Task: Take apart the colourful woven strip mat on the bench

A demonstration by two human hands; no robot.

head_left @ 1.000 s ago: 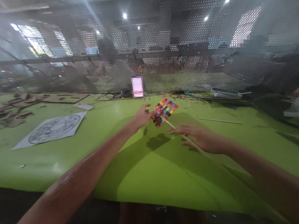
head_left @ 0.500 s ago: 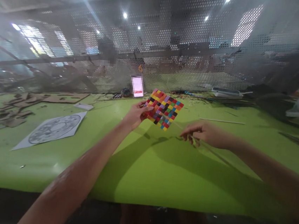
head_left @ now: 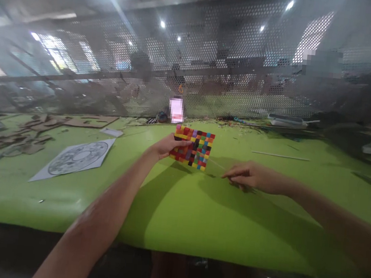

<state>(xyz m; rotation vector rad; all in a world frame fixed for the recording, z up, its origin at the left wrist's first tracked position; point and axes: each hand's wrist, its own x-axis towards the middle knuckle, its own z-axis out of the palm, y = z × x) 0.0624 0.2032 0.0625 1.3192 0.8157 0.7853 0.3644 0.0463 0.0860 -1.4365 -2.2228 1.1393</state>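
My left hand (head_left: 165,147) grips a woven mat (head_left: 200,149) of many bright colours by its left part, thumb on top and fingers behind. The mat is tilted a little above the green table. To the right of it, my right hand (head_left: 244,175) is closed with its fingertips pinched together, low over the table. A thin pale stick-like strand (head_left: 216,164) runs between the mat's right edge and those fingertips. Where the strand meets the mat is too fine to make out.
A sheet with a printed round pattern (head_left: 81,157) and brown cardboard scraps (head_left: 18,134) lie at left. Behind stand a lit phone (head_left: 176,109) and a perforated screen (head_left: 205,71). A thin white stick (head_left: 280,155) and a white tray (head_left: 287,121) are at right.
The mat has come slightly down and left in my left hand and turned more level. My right hand stays beside it, its fingers closer together. The view has shifted a little.
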